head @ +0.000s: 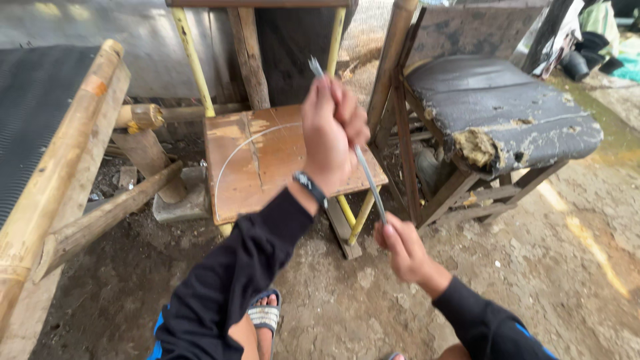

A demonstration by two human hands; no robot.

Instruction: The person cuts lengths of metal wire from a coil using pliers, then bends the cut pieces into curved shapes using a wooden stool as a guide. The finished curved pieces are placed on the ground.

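Left hand (331,130) fisted around a thin metal rod (363,167), right hand (400,247) pinching its lower end above a worn wooden chair (267,160); rod looks only slightly bent.

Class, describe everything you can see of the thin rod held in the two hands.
The rod is thin, straight and grey, metal by its look. It slants from upper left to lower right in front of a wooden chair. The left hand is fisted round its upper part, with a short tip showing above the fist. The right hand pinches its lower end between fingers and thumb. The stretch between the hands is bare. Nothing else touches it.
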